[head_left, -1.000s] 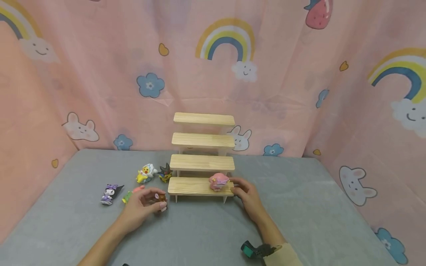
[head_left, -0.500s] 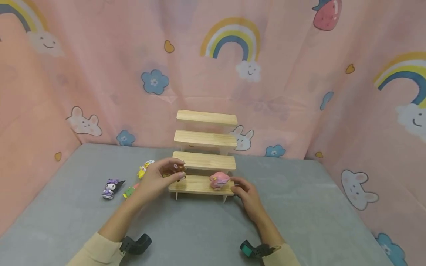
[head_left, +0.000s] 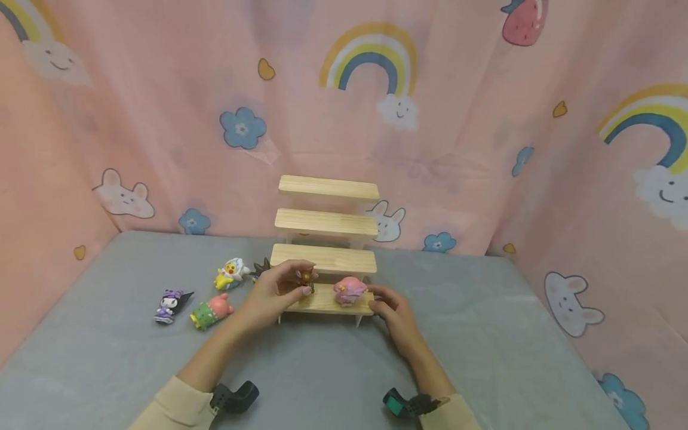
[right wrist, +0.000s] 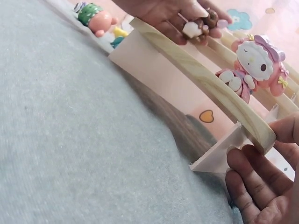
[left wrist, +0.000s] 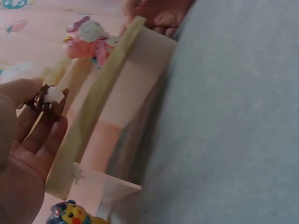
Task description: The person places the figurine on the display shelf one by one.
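My left hand [head_left: 271, 298] pinches a small brown figurine [head_left: 307, 277] between thumb and fingers, close over the left part of the lowest step of a wooden tiered display stand [head_left: 325, 258]. A white part of this figurine shows in both wrist views. On the right part of the same step sits a pink figurine [head_left: 349, 291] with a white face and a purple bow [right wrist: 268, 45]. My right hand [head_left: 399, 316] grips the right end of that lowest board [right wrist: 196, 77], its fingers [right wrist: 257, 179] below the board's end.
Left of the stand lie several figurines: a purple-and-black one [head_left: 169, 306], a green-and-pink one [head_left: 211, 311] and a yellow-and-white one [head_left: 232, 274]. A dark-eared figurine [head_left: 261, 267] is partly hidden behind my left hand. A pink printed curtain [head_left: 457, 119] surrounds the grey cloth-covered table [head_left: 484, 340].
My left hand has carried the brown figurine from the table left of the stand, up and right, over the lowest step. The right hand keeps its hold on the board's end.
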Motion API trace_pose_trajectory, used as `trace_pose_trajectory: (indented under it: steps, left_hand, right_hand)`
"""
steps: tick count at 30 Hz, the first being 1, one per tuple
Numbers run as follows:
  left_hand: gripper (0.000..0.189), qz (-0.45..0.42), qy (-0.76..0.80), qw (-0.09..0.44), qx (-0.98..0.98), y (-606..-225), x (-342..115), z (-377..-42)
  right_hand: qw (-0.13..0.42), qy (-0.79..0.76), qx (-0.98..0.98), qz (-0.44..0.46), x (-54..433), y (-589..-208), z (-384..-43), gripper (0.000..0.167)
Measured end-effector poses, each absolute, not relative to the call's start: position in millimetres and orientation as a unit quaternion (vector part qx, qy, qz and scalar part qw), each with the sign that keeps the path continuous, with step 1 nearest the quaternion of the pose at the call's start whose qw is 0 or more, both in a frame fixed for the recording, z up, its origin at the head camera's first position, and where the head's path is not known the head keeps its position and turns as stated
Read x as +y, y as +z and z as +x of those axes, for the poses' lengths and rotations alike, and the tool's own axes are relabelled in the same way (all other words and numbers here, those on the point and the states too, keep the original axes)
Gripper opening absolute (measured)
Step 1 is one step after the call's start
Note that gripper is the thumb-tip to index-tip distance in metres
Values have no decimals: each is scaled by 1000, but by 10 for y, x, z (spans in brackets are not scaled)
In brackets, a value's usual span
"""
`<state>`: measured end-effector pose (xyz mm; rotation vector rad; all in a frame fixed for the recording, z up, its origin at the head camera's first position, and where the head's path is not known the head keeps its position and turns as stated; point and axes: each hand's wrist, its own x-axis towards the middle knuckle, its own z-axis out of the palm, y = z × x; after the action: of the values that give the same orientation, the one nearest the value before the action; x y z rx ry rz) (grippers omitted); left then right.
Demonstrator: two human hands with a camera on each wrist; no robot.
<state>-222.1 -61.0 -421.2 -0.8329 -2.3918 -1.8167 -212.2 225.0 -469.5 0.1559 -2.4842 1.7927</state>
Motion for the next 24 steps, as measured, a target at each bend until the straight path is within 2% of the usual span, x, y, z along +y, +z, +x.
trace_pose_trajectory:
  steps: [14, 19, 24]
  left_hand:
    - [36, -274, -573, -18, -773, -4229, -554, -2203]
    - [26, -272, -540, 2, -797, -4262, -556, -2209]
    - [25, -265, -536, 18, -801, -4271, -551, -2209]
  right_hand:
    - [42, 572, -817, 53, 2242, -4668, -2122, 30]
    - [43, 569, -820, 49, 2239, -4671, -2118, 29]
    - [42, 568, -821, 48, 2233, -4666, -2125, 29]
